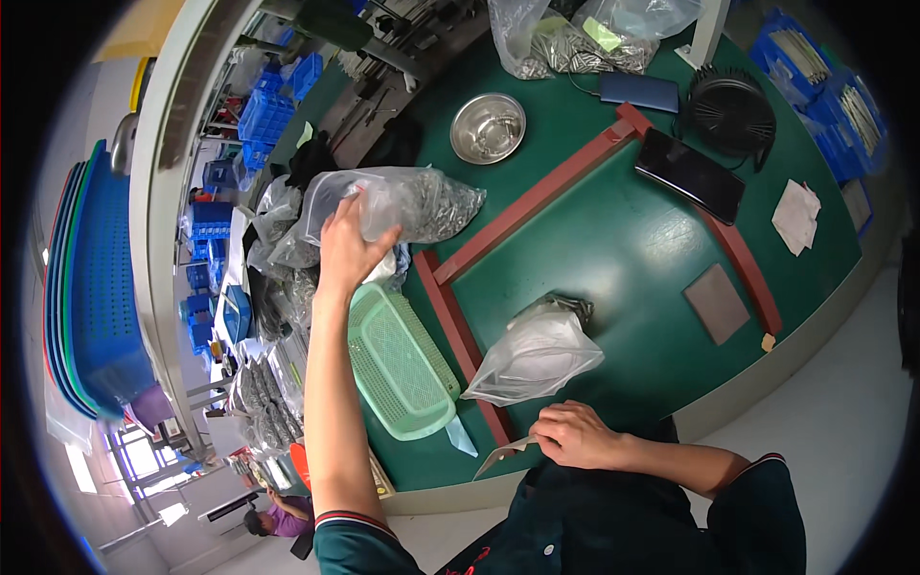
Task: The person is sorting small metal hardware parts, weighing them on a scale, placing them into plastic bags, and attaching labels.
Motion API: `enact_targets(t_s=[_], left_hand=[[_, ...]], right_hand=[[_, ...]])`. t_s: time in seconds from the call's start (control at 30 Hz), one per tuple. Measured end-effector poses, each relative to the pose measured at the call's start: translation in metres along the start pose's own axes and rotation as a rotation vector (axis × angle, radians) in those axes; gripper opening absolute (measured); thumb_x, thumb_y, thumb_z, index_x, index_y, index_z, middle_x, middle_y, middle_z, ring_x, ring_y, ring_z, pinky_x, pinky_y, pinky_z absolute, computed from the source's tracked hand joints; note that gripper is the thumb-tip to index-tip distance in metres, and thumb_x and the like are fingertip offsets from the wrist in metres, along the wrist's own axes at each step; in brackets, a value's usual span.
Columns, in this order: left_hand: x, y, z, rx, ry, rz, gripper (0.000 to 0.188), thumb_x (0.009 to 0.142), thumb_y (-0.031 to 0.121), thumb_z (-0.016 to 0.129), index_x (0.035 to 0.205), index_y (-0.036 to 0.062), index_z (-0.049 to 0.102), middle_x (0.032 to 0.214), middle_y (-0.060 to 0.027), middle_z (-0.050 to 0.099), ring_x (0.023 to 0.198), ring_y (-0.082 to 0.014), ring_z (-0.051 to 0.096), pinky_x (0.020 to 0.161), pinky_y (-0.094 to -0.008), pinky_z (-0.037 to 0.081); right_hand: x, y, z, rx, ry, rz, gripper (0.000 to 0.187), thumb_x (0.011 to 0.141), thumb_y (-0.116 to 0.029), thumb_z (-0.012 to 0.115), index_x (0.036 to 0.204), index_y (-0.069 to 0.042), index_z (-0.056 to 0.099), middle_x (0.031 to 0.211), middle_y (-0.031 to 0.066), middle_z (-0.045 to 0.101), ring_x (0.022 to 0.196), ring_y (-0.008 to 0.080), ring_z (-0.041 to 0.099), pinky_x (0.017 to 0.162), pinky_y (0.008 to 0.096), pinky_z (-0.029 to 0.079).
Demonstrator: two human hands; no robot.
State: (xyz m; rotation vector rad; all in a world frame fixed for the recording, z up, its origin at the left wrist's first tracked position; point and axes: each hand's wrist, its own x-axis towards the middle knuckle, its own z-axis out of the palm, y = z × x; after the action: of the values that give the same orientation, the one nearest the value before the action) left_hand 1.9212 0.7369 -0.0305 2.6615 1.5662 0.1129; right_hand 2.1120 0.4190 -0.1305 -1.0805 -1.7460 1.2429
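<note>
The left hand [351,245], fingers spread, touches the clear bag [414,203], which extends lengthwise rightward. The right hand [579,436] pinches a thin slip [502,455].

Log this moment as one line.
left hand: at parts bag, grip unclear | right hand: holding thin beige piece | nearby: green basket, white bag, steel bowl
</note>
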Motion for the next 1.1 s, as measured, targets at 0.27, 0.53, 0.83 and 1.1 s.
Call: enact_targets(t_s=[0.27, 0.53, 0.83, 1.1], left_hand=[[0.014, -0.005, 0.008, -0.059, -0.219, -0.179, 0.079, 0.064, 0.043, 0.072, 0.120, -0.0061, 0.047, 0.120, -0.0223, 0.051, 0.114, -0.0358, 0.047, 0.100, -0.0472, 0.029], [0.017, -0.019, 0.013, -0.097, -0.297, -0.198, 0.089, 0.062, 0.047, 0.074, 0.125, -0.0068, 0.039, 0.117, -0.0277, 0.051, 0.114, -0.0376, 0.046, 0.102, -0.0503, 0.025], [0.019, -0.017, 0.016, -0.062, -0.285, -0.199, 0.088, 0.062, 0.046, 0.073, 0.125, -0.0046, 0.040, 0.116, -0.0267, 0.051, 0.115, -0.0363, 0.046, 0.103, -0.0490, 0.023], [0.011, -0.014, 0.010, -0.044, -0.275, -0.233, 0.086, 0.062, 0.045, 0.073, 0.125, -0.0032, 0.040, 0.115, -0.0238, 0.053, 0.115, -0.0343, 0.046, 0.104, -0.0484, 0.020]], right_hand=[[0.007, 0.004, 0.001, 0.060, 0.014, -0.014, 0.003, 0.070, -0.003, 0.059, 0.073, -0.003, 0.060, 0.069, 0.0073, 0.055, 0.066, 0.0262, 0.057, 0.060, 0.0371, 0.045], [0.011, 0.002, -0.002, 0.071, 0.011, 0.002, 0.003, 0.071, -0.004, 0.059, 0.073, -0.002, 0.061, 0.068, 0.0079, 0.057, 0.065, 0.0269, 0.057, 0.061, 0.0373, 0.046], [0.017, 0.005, -0.005, 0.120, 0.047, 0.059, 0.003, 0.072, -0.006, 0.057, 0.070, -0.004, 0.057, 0.064, 0.0079, 0.052, 0.064, 0.0274, 0.056, 0.059, 0.0387, 0.044], [0.023, -0.001, 0.003, 0.091, -0.028, 0.081, 0.006, 0.073, -0.006, 0.058, 0.075, -0.001, 0.062, 0.069, 0.0085, 0.059, 0.064, 0.0274, 0.059, 0.060, 0.0373, 0.046]])
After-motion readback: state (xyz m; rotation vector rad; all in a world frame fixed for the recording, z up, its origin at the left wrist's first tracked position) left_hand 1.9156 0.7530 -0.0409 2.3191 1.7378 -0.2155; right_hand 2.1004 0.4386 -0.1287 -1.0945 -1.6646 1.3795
